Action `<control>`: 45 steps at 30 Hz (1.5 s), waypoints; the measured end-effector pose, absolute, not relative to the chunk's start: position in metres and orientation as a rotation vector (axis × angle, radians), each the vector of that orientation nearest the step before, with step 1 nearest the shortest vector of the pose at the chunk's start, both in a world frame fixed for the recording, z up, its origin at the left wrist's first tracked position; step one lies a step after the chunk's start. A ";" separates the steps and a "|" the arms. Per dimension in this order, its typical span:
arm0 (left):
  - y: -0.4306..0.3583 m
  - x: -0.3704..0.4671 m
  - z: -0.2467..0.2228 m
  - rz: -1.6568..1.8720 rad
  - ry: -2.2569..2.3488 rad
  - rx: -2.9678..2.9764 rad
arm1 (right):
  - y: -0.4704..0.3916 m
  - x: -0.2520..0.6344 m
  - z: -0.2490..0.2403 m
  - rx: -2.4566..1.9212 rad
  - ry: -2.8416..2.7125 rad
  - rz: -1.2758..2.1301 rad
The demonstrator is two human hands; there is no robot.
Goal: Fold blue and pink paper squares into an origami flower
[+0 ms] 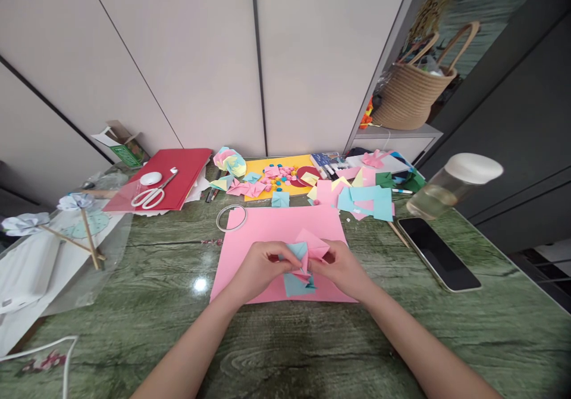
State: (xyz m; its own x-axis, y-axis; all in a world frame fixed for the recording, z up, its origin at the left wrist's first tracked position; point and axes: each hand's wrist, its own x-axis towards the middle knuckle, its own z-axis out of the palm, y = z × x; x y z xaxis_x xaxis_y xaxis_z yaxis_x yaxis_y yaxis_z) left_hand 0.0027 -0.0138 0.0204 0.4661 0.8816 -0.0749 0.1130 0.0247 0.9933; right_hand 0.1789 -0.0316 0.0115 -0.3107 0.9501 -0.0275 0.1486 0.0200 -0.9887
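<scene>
Between my two hands is a folded paper piece (pixel 300 287) in light blue and pink, held over a pink paper sheet (pixel 272 223). My left hand (pixel 266 266) pinches its blue left side, fingers closed. From the right, my right hand (pixel 341 266) grips the pink folds with thumb and fingers together. The fingers partly hide the middle of the piece. A roll of narrow tape (pixel 218 220) lies across the sheet's upper left corner. Just beyond the sheet's far edge sits a small blue folded square (pixel 281 199).
Scissors (pixel 149 198) rest on red paper (pixel 178 167) at the left. Coloured paper scraps (pixel 366 203) and small folded pieces on yellow paper (pixel 306 161) line the back. A phone (pixel 439 256) and a lidded bottle (pixel 435 200) stand right; paper flowers on sticks (pixel 89 232) lie far left.
</scene>
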 end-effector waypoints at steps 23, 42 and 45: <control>-0.008 0.001 0.018 0.737 1.010 1.446 | -0.028 0.186 0.013 -1.339 -1.601 1.246; -0.010 0.002 0.019 0.751 0.981 1.433 | -0.031 0.176 0.010 -1.274 -1.509 1.275; -0.012 0.003 0.020 0.747 0.961 1.443 | -0.032 0.176 0.009 -1.181 -1.508 1.336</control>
